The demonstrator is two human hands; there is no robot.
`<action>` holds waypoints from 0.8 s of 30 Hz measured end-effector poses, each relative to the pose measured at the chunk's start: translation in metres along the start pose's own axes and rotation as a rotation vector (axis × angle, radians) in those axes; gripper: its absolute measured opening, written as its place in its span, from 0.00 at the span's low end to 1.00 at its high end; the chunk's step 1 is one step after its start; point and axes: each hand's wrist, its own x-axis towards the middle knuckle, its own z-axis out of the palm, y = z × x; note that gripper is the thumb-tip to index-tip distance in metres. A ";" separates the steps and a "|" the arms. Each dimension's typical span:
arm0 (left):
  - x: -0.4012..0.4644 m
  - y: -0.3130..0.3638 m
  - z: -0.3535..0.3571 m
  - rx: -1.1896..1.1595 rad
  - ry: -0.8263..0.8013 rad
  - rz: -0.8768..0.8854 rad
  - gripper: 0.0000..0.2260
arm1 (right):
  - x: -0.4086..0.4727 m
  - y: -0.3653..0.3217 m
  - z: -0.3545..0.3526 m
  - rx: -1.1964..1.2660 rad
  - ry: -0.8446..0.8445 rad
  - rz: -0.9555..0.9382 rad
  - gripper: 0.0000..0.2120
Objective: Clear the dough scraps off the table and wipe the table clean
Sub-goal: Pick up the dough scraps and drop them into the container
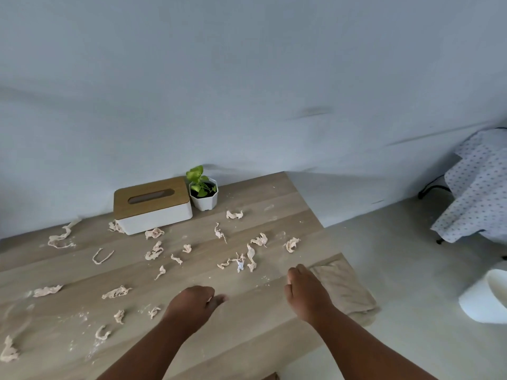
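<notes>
scraps lie scattered all over the table, from the tissue box and plant to the near edge, flour dust between. folded cloth sits at the right edge. left hand hovers with fingers curled, nothing seen in it. right hand is curled just beside the cloth; touching or not, can't tell. looks like the start: gather scraps first, wipe later. white bin on the floor is cut off; fingertips hidden.
</notes>
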 end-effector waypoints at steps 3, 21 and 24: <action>0.014 0.005 0.001 -0.016 0.039 -0.032 0.27 | 0.013 0.013 -0.002 -0.024 -0.032 -0.014 0.12; 0.099 0.035 0.000 -0.002 -0.105 -0.217 0.31 | 0.093 0.073 -0.003 0.047 0.116 -0.118 0.05; 0.108 0.032 0.002 -0.134 -0.110 -0.280 0.26 | 0.109 0.079 -0.001 0.066 0.119 -0.092 0.06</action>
